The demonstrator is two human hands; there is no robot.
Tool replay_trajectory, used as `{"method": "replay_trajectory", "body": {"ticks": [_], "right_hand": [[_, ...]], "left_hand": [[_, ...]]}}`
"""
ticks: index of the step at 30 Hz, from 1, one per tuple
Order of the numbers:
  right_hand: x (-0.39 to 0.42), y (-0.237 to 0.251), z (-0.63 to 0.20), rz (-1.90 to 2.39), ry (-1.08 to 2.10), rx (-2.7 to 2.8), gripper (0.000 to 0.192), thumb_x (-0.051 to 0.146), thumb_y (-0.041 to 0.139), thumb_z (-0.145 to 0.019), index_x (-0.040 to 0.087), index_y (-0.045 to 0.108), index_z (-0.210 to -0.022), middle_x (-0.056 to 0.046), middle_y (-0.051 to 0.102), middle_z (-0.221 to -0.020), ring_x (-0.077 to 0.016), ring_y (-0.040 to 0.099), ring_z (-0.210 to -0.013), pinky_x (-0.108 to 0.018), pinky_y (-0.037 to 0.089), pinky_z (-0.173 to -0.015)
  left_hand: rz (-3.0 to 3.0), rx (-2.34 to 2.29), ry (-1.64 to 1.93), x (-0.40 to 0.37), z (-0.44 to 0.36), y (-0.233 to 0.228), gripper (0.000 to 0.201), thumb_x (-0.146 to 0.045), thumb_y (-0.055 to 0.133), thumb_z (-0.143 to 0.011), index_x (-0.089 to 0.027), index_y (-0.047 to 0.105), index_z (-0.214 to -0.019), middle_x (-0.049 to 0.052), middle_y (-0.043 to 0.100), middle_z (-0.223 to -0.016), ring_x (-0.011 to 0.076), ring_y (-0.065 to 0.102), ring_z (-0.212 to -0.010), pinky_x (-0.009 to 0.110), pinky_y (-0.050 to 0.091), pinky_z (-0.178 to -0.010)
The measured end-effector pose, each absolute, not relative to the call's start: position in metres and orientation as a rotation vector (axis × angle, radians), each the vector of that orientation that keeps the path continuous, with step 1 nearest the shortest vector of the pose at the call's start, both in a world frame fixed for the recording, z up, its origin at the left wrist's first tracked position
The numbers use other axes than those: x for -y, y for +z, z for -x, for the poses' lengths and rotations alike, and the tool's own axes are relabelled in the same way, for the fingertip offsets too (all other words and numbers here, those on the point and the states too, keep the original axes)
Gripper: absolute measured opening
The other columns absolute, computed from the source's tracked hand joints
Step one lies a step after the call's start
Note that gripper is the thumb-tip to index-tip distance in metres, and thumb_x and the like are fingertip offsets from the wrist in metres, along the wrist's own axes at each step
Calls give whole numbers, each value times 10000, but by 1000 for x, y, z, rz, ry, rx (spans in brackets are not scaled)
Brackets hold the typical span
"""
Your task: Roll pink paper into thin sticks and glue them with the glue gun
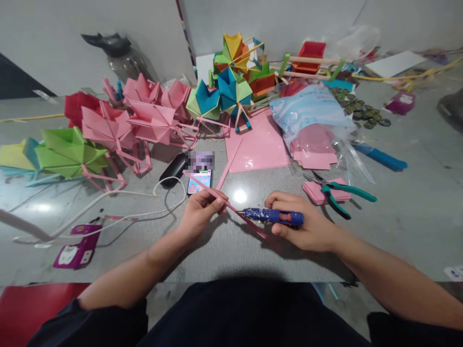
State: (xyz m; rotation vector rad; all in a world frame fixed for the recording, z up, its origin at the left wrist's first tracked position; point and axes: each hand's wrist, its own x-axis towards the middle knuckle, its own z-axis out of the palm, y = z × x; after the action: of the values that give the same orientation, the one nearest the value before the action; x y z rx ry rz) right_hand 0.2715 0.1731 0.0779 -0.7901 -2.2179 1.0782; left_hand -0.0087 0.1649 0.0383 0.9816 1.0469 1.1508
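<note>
- The right hand (307, 226) is wrapped around a blue glue gun (275, 216), which lies sideways in the fingers with its nozzle pointing left, toward the other hand.
- The nozzle tip meets a thin pink paper strip (210, 190) that runs slantwise from upper left to lower right, just above the grey surface (398, 226).
- The left hand (200, 212) pinches this strip between thumb and fingertips, close to where the nozzle touches it; the strip's upper end reaches toward a phone (199, 180).
- The phone lies flat on the surface just beyond the left hand, its screen lit; a black oval object (173, 168) sits beside it on the left.
- A white cable (119, 195) loops across the surface left of the hands and runs near a purple plug block (75, 250) at the near edge.
- Green-handled pliers (336, 193) lie to the right of the right hand, resting partly on a small stack of pink paper pieces (318, 192).
- A pink sheet (258, 144) lies flat beyond the phone, with a clear plastic bag of pink paper (314, 130) to its right.
- Farther back stand folded paper models: pink ones (144, 115), a green one (68, 152) at far left, and a many-coloured one (231, 72) in the middle.
</note>
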Motion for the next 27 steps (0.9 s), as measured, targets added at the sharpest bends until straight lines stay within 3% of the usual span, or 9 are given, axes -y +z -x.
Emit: {"method": "replay_trajectory", "body": {"ticks": [14,27], "right_hand": [[-169,80,-268,828,940,2255,454,591,549,-1045,203,565,-811,-49,608,-878,-177,549,-758,-322,405,-685],[-170,73,-269,884,878,2275,560,666,464,-1054,201,548,-754,-22,533,-775,-169,476,-690,-327,305,-646]], "left_hand": [[-1125,-1058,1220,-160,9,41,177,-364,879,-822,-196,841,-861,51,767,-746,143,665,-643,273,541,-609],[-1198,-1070,1283,-159,10,42,159,-383,881,-822,-230,846,-848,50,763,-763,160,668,-634,301,575,-592]]}}
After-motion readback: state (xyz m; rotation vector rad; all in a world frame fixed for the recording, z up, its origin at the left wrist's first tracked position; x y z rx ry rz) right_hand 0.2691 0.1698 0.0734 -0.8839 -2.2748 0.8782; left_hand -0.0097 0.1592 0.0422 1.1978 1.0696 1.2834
